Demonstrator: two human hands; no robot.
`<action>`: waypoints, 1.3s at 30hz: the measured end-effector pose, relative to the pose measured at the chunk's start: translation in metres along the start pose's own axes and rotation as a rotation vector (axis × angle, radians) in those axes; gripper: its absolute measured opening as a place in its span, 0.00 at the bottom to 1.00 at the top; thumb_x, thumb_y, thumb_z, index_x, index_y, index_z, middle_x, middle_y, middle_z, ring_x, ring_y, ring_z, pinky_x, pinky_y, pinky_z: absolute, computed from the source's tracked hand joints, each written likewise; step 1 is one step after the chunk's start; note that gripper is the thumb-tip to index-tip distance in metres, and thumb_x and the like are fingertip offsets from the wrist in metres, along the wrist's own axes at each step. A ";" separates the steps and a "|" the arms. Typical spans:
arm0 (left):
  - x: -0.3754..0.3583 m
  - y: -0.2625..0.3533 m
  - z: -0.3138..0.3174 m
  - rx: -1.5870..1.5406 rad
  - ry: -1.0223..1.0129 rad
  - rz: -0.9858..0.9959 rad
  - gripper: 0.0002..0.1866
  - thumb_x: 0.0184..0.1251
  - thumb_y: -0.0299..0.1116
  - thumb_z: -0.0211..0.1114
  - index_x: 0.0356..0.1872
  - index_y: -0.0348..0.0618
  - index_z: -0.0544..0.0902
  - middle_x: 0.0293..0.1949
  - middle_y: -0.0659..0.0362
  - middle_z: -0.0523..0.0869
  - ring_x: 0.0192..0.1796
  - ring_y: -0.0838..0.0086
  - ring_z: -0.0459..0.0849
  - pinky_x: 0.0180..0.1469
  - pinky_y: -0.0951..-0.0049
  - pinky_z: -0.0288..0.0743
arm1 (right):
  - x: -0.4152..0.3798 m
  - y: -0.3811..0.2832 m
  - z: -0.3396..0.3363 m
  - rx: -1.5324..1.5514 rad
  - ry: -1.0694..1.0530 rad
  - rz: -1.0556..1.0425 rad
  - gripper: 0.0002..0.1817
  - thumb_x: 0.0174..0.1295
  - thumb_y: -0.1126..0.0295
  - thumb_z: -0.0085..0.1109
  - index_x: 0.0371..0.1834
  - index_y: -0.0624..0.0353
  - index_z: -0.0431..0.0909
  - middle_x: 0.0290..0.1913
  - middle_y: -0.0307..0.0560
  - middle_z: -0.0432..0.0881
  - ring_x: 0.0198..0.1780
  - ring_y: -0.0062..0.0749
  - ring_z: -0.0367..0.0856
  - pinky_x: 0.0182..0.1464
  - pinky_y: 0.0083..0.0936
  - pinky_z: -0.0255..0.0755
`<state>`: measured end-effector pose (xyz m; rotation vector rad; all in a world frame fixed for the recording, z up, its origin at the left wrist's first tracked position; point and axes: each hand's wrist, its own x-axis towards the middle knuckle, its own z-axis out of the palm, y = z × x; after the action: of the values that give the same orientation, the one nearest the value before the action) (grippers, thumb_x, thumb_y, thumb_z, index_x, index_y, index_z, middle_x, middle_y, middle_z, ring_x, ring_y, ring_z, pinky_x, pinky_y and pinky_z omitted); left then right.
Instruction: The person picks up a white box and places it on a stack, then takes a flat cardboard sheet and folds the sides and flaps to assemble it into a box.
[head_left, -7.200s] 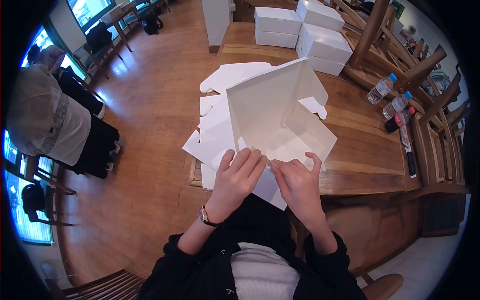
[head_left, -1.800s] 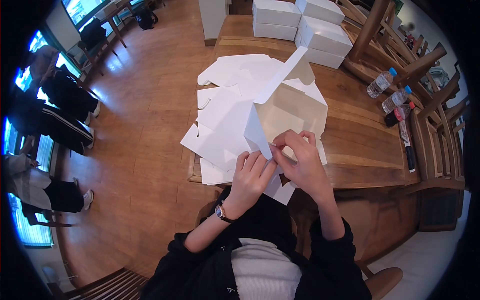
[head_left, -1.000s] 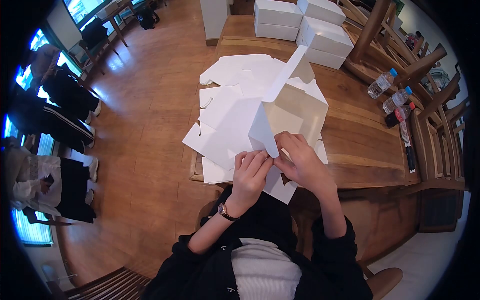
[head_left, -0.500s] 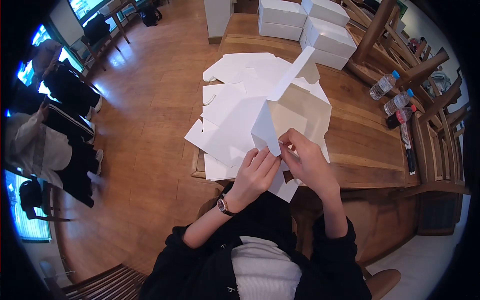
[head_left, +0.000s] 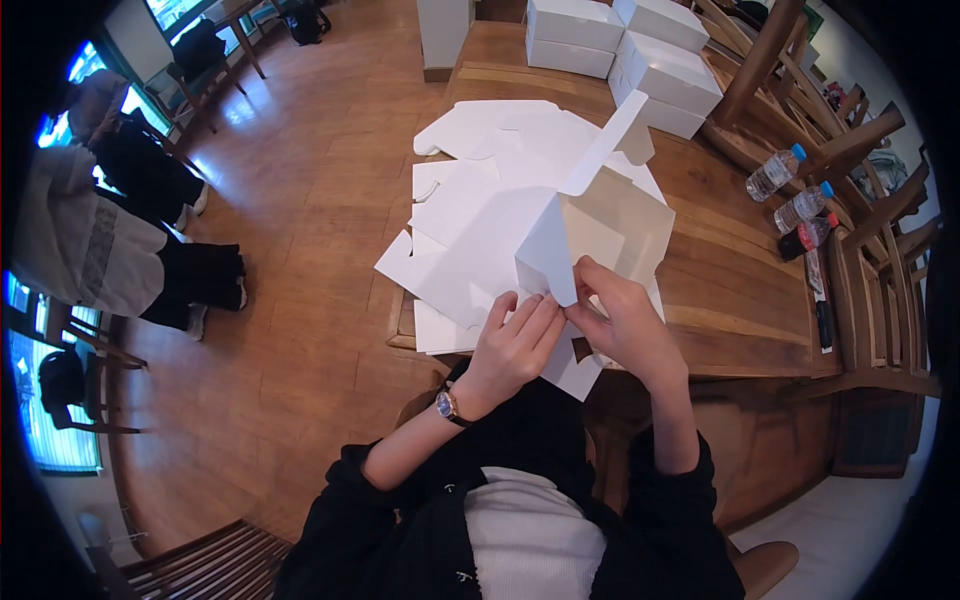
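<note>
A partly folded white cardboard box (head_left: 625,222) stands on the near part of the table, its lid flap raised and its cream inside facing up. At its near left corner, my left hand (head_left: 517,345) has its fingers bent and pressed against the white board. My right hand (head_left: 622,318) pinches the same corner between thumb and forefinger, close to the left fingertips. The exact bit of card between the fingers is hidden. Under and left of the box lie several flat white box blanks (head_left: 465,215), overlapping one another.
Folded white boxes (head_left: 668,75) are stacked at the back of the wooden table (head_left: 735,300). Along the right edge stand two water bottles (head_left: 770,175), a dark drink bottle (head_left: 806,238) and a black marker (head_left: 824,325). Upturned chairs (head_left: 755,60) crowd the right; people (head_left: 120,240) stand at left.
Both hands stay at the box corner with only slight finger shifts. The view has moved a little. At left, a person in a light top has shifted to the right.
</note>
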<state>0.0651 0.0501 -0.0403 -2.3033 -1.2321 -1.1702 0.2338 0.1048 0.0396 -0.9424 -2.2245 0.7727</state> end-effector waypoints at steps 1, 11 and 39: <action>0.000 0.000 0.000 -0.001 -0.001 -0.001 0.16 0.56 0.25 0.67 0.46 0.29 0.85 0.49 0.47 0.85 0.54 0.58 0.86 0.54 0.52 0.76 | -0.002 0.000 -0.003 -0.014 -0.016 0.016 0.09 0.66 0.77 0.65 0.41 0.63 0.72 0.37 0.58 0.84 0.40 0.56 0.87 0.42 0.40 0.79; 0.007 -0.003 0.002 -0.088 0.047 -0.054 0.13 0.54 0.21 0.69 0.43 0.33 0.85 0.48 0.50 0.85 0.51 0.59 0.86 0.53 0.55 0.76 | -0.009 -0.012 -0.008 -0.131 0.082 -0.010 0.07 0.67 0.76 0.64 0.44 0.62 0.76 0.41 0.53 0.83 0.42 0.54 0.85 0.43 0.42 0.79; 0.001 0.017 -0.007 -0.184 0.137 -0.285 0.23 0.55 0.17 0.72 0.56 0.37 0.87 0.49 0.52 0.84 0.49 0.58 0.84 0.51 0.59 0.77 | -0.035 0.016 -0.009 -0.373 0.348 -0.308 0.12 0.67 0.76 0.64 0.52 0.61 0.84 0.56 0.47 0.88 0.62 0.39 0.84 0.71 0.45 0.68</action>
<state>0.0750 0.0367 -0.0325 -2.1758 -1.4922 -1.5701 0.2671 0.0894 0.0239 -0.7978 -2.1595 0.0460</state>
